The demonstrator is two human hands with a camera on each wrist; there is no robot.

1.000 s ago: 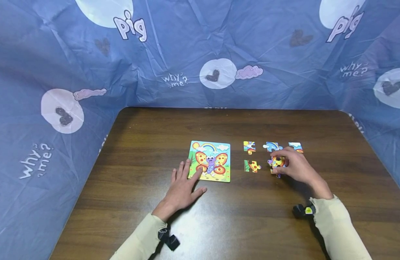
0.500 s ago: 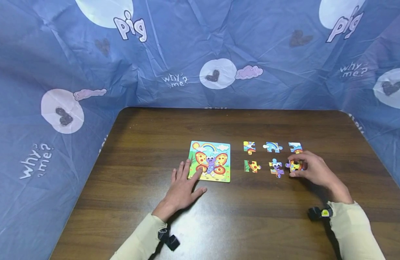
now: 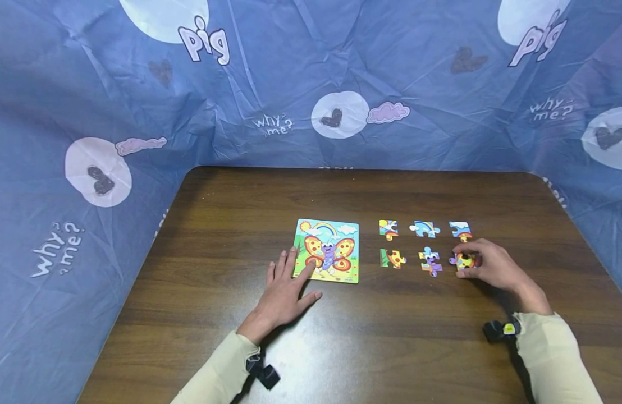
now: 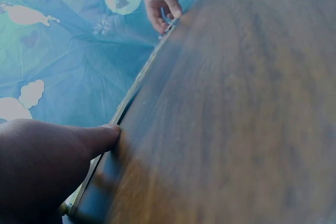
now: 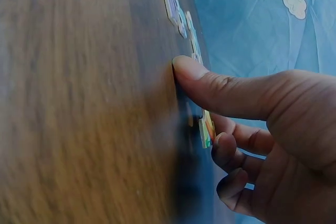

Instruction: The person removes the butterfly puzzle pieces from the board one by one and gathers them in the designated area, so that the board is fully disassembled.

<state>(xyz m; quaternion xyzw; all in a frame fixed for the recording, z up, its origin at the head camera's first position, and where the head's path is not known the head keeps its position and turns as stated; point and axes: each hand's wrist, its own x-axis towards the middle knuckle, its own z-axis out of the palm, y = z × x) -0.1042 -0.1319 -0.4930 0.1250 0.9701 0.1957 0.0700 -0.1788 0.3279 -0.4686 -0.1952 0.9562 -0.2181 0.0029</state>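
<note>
My left hand [image 3: 283, 297] lies with fingers spread, its fingertips on the lower left of a square butterfly picture board [image 3: 333, 238]. The left wrist view shows the thumb of that left hand [image 4: 47, 161] near the tabletop. To the right, my right hand [image 3: 495, 269] pinches a yellow, red-spotted jigsaw piece [image 3: 463, 260] between thumb and fingers, at table level. In the right wrist view the right hand [image 5: 283, 124] covers most of that piece [image 5: 206, 132]. Left of it lies a jigsaw piece with the purple butterfly face [image 3: 430, 260].
Above lie a sun piece [image 3: 389, 228], a rainbow piece [image 3: 424, 228] and a cloud piece [image 3: 460, 230]. A green and yellow piece [image 3: 392, 258] lies beside the board. Blue printed cloth [image 3: 270, 73] rises behind the brown wooden table [image 3: 351, 336].
My right hand has moved right with the red-spotted jigsaw piece, away from the butterfly-face piece, and now sits below the cloud piece. The left hand has stayed on the board.
</note>
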